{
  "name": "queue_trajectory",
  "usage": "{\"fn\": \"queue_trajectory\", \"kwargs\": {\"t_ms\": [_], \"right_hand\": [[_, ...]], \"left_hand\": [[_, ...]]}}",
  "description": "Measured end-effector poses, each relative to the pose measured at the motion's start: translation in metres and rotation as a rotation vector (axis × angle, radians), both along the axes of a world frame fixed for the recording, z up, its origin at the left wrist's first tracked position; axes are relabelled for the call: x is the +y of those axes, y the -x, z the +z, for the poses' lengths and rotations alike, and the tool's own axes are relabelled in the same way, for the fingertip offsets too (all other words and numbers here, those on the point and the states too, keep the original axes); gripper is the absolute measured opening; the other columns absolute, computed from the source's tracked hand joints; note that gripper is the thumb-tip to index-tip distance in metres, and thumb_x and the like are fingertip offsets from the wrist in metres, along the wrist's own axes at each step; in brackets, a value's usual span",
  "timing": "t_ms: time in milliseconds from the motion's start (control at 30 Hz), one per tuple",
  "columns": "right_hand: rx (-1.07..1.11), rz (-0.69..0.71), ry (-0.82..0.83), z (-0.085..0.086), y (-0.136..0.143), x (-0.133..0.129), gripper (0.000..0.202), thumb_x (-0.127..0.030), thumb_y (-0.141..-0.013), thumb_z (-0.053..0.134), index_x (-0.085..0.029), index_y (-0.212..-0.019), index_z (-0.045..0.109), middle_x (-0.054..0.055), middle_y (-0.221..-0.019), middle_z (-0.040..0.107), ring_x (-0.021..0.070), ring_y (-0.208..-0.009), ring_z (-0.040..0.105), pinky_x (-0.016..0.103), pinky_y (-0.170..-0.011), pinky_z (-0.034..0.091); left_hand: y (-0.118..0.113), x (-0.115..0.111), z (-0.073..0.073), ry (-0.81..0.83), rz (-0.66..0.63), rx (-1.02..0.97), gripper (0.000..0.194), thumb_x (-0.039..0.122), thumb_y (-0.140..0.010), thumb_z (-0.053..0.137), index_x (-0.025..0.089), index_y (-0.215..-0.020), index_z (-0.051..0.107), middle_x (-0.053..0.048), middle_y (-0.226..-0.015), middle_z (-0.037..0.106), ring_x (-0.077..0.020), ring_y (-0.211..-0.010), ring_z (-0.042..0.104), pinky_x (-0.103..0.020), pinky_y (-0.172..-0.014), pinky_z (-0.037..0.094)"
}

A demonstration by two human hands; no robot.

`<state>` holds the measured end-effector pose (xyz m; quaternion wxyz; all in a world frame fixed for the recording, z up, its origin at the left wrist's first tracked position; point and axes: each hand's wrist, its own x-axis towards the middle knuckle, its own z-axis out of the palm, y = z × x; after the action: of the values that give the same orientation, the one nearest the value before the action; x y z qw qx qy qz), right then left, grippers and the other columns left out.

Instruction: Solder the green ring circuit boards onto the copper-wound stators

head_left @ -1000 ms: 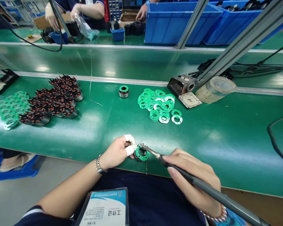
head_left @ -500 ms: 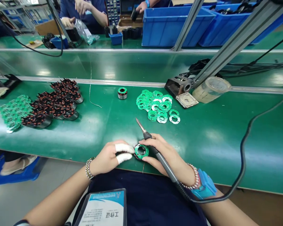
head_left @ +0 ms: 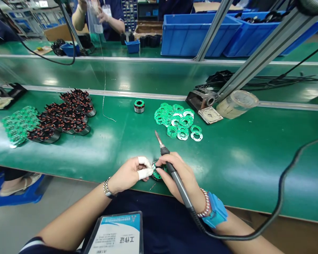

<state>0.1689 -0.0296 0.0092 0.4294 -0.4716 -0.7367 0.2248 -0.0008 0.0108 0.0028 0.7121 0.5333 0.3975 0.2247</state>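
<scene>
A motor stator topped with a green ring-shaped circuit board (head_left: 156,175) is at the table's front edge, partly covered by my fingers. My left hand (head_left: 129,173), with white covers on thumb and forefinger, pinches at the board's left rim; what lies between those fingertips is too small to make out. My right hand (head_left: 184,178) holds a soldering iron (head_left: 180,188), its tip pointing up and away from the board. The right thumb and forefinger also reach onto the board. Beyond, one stator with a green ring board (head_left: 139,106) stands upright.
Loose green ring boards (head_left: 175,120) lie ahead. Wound stators (head_left: 65,114) cluster at left beside more green boards (head_left: 19,123). A soldering iron stand (head_left: 201,100) and a cloudy tub (head_left: 237,104) are at back right. A solder wire (head_left: 104,91) hangs down; the iron's cable (head_left: 281,176) loops right.
My left fingertips have closed together at the board's rim. The right thumb and forefinger have moved in over the board, covering more of it. Across the bench, a person has raised a clear bag.
</scene>
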Motion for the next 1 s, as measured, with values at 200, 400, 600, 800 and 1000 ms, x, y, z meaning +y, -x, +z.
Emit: {"fn": "queue_trajectory", "kwargs": {"t_ms": [200, 400, 600, 800, 1000], "right_hand": [[0.007, 0.038, -0.029, -0.002, 0.009, 0.007, 0.024, -0.008, -0.080, 0.048, -0.021, -0.100, 0.048, 0.002, -0.079, 0.053, 0.0150, -0.073, 0.052, 0.027, -0.064, 0.047], [-0.037, 0.004, -0.071, -0.001, 0.011, 0.003, 0.023, -0.006, -0.080, 0.048, -0.020, -0.097, 0.048, 0.003, -0.076, 0.054, 0.0158, -0.071, 0.050, 0.028, -0.062, 0.047], [0.020, -0.016, -0.080, 0.015, -0.013, -0.007, 0.017, -0.006, -0.078, 0.054, -0.020, -0.087, 0.055, 0.002, -0.072, 0.058, 0.0149, -0.067, 0.054, 0.027, -0.059, 0.047], [0.016, 0.080, -0.075, 0.028, -0.031, -0.016, 0.026, -0.011, -0.079, 0.054, -0.018, -0.104, 0.058, 0.004, -0.067, 0.059, 0.0155, -0.060, 0.055, 0.030, -0.054, 0.048], [0.070, 0.095, 0.020, 0.032, -0.031, -0.017, 0.021, -0.006, -0.077, 0.051, -0.018, -0.090, 0.063, 0.003, -0.061, 0.058, 0.0138, -0.055, 0.053, 0.027, -0.049, 0.047]], "left_hand": [[-0.001, -0.002, 0.001, 0.027, 0.002, -0.015, 0.018, 0.030, -0.072, 0.062, 0.015, -0.067, 0.052, 0.003, -0.059, 0.051, -0.0081, -0.054, 0.050, -0.022, -0.057, 0.044], [-0.002, -0.003, 0.001, 0.019, 0.055, -0.004, 0.018, 0.029, -0.074, 0.059, 0.015, -0.066, 0.051, 0.003, -0.059, 0.053, -0.0098, -0.057, 0.052, -0.025, -0.062, 0.044], [-0.003, -0.002, 0.000, 0.004, 0.098, 0.034, 0.013, 0.025, -0.073, 0.057, 0.015, -0.066, 0.052, 0.002, -0.059, 0.056, -0.0104, -0.057, 0.054, -0.025, -0.063, 0.043], [-0.003, -0.001, 0.001, -0.001, 0.099, 0.049, 0.011, 0.022, -0.071, 0.056, 0.016, -0.064, 0.051, 0.003, -0.057, 0.056, -0.0106, -0.056, 0.055, -0.024, -0.061, 0.043], [-0.002, -0.001, -0.003, -0.019, 0.097, 0.075, 0.009, 0.019, -0.072, 0.054, 0.017, -0.064, 0.050, 0.003, -0.056, 0.056, -0.0108, -0.057, 0.055, -0.025, -0.061, 0.042]]}}
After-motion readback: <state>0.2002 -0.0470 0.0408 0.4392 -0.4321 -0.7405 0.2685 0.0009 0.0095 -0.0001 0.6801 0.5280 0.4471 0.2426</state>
